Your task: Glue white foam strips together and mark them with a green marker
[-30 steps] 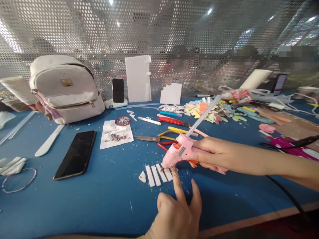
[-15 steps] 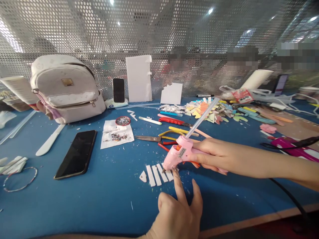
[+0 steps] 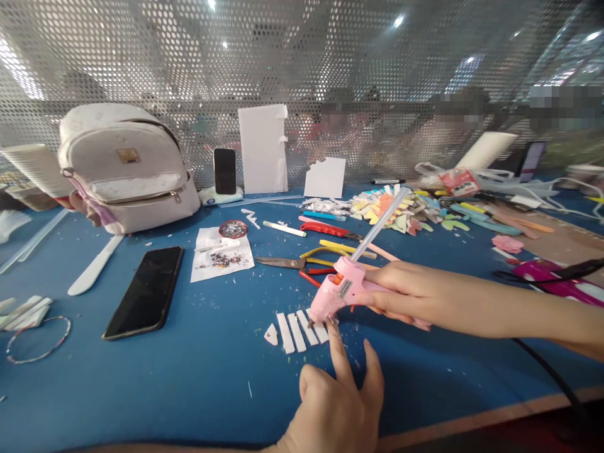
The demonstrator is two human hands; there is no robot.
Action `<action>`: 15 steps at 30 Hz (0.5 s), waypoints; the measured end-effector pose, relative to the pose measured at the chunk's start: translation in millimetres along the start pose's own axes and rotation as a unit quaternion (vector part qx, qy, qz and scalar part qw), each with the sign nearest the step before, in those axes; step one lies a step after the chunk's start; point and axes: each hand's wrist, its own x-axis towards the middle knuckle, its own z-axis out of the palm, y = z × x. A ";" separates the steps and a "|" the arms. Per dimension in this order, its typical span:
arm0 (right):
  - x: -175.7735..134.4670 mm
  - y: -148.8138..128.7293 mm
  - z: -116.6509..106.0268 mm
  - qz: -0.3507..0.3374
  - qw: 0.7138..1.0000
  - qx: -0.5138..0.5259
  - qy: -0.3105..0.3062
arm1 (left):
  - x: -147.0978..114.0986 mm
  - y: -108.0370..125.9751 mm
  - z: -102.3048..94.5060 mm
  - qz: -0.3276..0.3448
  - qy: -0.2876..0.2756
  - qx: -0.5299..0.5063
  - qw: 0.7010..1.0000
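My right hand [image 3: 401, 290] is wrapped round the handle of a pink hot glue gun [image 3: 337, 290]. A clear glue stick [image 3: 380, 228] juts up out of its back, and the nozzle points down at a row of short white strips [image 3: 297, 331]. The strips lie side by side on the blue tabletop, with a small white rounded-triangle piece [image 3: 270, 335] at their left end. My left hand [image 3: 337, 402] reaches in from the bottom, its fingers apart and one fingertip at the right end of the row, close below the nozzle. The glue gun partly hides the rightmost strips.
Scissors [image 3: 283, 262] and red-handled pliers [image 3: 330, 230] lie beyond the glue gun. Left of them are a paper with dark flecks [image 3: 202, 267], a phone [image 3: 144, 292] and a white backpack [image 3: 127, 176]. A pile of coloured cut pieces [image 3: 406, 211] lies at the back right. A black cord [image 3: 547, 368] runs along the right.
The glue stick in the gun has tipped slightly left and sits a little lower. Both hands stay in almost the same place, and the white strips have not shifted.
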 end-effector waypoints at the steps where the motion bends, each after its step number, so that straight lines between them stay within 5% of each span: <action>1: 0.1 -0.7 -0.2 0.006 1.000 -0.010 -0.005 | 0.2 -0.3 -0.5 0.002 -0.001 0.002 1.000; 15: 0.7 -5.4 -1.4 0.007 0.999 -0.035 -0.016 | 1.4 0.2 -1.1 0.006 -0.016 0.001 1.000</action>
